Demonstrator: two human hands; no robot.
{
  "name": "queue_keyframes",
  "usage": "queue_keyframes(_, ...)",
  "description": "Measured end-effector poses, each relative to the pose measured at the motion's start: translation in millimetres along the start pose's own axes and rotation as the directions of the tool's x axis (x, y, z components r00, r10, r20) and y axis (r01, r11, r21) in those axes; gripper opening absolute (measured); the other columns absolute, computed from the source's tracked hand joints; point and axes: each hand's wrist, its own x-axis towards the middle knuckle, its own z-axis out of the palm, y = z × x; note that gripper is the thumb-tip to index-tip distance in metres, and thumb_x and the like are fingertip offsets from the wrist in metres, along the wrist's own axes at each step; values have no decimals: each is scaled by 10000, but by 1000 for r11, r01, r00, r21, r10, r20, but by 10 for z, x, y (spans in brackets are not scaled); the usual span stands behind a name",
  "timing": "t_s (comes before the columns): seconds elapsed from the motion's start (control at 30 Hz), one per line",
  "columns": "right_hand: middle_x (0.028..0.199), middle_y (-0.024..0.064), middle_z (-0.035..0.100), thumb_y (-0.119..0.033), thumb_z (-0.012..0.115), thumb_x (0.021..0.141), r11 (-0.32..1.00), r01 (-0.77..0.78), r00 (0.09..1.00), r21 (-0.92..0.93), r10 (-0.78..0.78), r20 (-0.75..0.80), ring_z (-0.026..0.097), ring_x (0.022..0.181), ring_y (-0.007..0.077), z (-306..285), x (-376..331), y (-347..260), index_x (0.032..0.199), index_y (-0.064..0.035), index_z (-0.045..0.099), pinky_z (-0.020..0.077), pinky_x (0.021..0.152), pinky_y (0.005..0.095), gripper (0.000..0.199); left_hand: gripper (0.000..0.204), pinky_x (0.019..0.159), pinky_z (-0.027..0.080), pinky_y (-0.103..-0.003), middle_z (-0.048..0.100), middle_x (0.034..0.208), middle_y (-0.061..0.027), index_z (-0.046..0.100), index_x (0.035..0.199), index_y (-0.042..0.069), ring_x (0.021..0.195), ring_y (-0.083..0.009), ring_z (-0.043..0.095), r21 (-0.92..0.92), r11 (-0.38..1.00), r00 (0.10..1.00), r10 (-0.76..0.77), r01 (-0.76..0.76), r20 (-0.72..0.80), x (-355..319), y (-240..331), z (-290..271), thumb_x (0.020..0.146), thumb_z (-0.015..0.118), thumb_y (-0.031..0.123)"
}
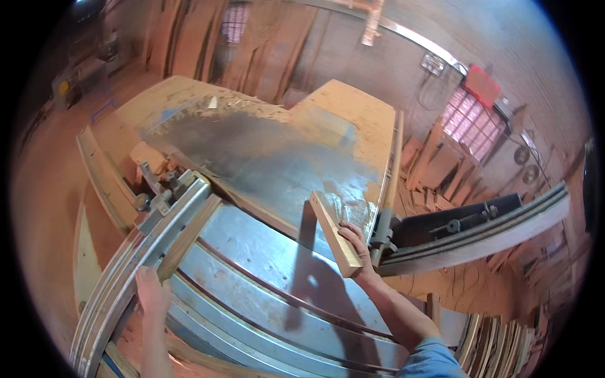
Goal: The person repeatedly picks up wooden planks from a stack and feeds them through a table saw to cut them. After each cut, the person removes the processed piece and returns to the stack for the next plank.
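Note:
My right hand [354, 244] grips a pale wooden block [333, 233], long and narrow, raised and tilted over the metal saw table [252, 246]. Its shadow falls across the table's grooves. On the left, a wooden strip [189, 238] lies along the inner side of the metal fence [140, 252]. At the strip's near end my left hand [152, 293] is closed, its fingers against the fence; part of the grip is hidden.
A dusty dark worktop [252, 148] stretches away ahead, with sawdust and scraps on it. A long metal rail [485, 236] juts out to the right. Wood pieces [495, 343] stand stacked at the lower right. Boards [261, 47] lean against the far wall.

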Motion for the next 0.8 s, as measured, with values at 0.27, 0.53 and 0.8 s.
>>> queue_keyframes(0.27, 1263, 154, 638, -159, 579, 1004, 844, -123, 973, 522, 205, -102, 645, 1145, 316, -937, -1221, -1019, 1280, -48, 560, 500, 1031, 532, 298, 431, 934, 412, -512, 524, 1085, -237, 559, 1119, -25, 1069, -451, 495, -158, 949, 962, 274, -271, -1, -529, 701, -702, 704, 675, 1)
queue_keyframes(0.53, 1344, 194, 575, -251, 454, 1063, 711, -119, 956, 693, 272, -115, 602, 1218, 333, -1700, -2506, -1620, 1381, -30, 443, 513, 1016, 529, 388, 409, 920, 426, -493, 567, 1062, -201, 583, 1075, 12, 1033, -416, 527, -338, 806, 778, 575, -485, 253, -960, 1902, -504, 683, 698, 2)
queue_keyframes(0.8, 1227, 180, 601, -324, 574, 1013, 774, -414, 808, 479, 555, -198, 646, 1089, 266, -1703, -3457, -1983, 1355, 30, 461, 579, 896, 390, 505, 533, 973, 454, -357, 615, 1187, -175, 537, 1311, -60, 1087, -275, 588, -693, 715, 654, 571, -98, 497, -1775, 3263, -1000, 799, 626, 57)
